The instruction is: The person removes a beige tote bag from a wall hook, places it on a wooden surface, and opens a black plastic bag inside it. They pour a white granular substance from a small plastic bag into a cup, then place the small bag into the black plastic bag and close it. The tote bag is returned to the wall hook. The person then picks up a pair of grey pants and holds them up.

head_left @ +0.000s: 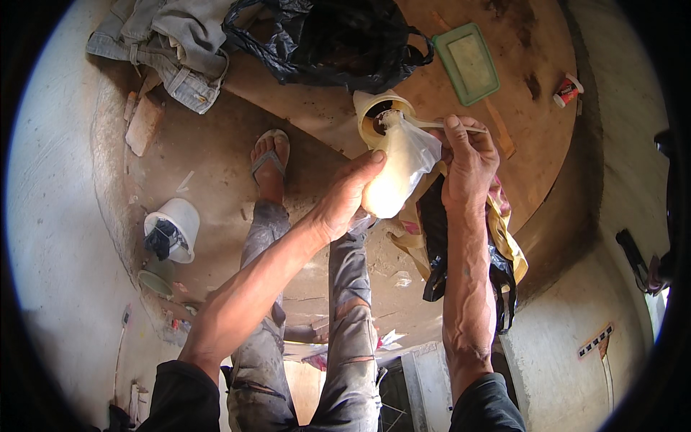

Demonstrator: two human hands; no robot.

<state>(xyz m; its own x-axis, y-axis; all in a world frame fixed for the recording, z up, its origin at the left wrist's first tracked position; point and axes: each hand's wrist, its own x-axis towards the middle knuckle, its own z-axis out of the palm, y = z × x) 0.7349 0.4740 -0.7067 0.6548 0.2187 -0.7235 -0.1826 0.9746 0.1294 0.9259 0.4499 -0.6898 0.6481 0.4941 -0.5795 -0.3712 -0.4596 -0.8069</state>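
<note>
My left hand [351, 189] is closed round the lower part of a clear plastic bag [392, 180] filled with something pale, perhaps a powder. At the bag's mouth, my right hand [469, 160] pinches the handle of a pale spoon [430, 124]. The spoon's far end reaches to white stuff between the bag and a cream-coloured cup [366, 124]; whether it lies in the bag or over the cup I cannot tell. The cup is tipped with its dark opening toward me, just beyond the bag.
Beyond the cup lies a black plastic bag [324, 43], with a green-rimmed container [468, 63] to its right. A small red tub [568, 91] is farther right. Grey jeans [188, 50], a brick [145, 127] and a white bucket [178, 223] lie left. More bags [435, 237] hang near my right forearm.
</note>
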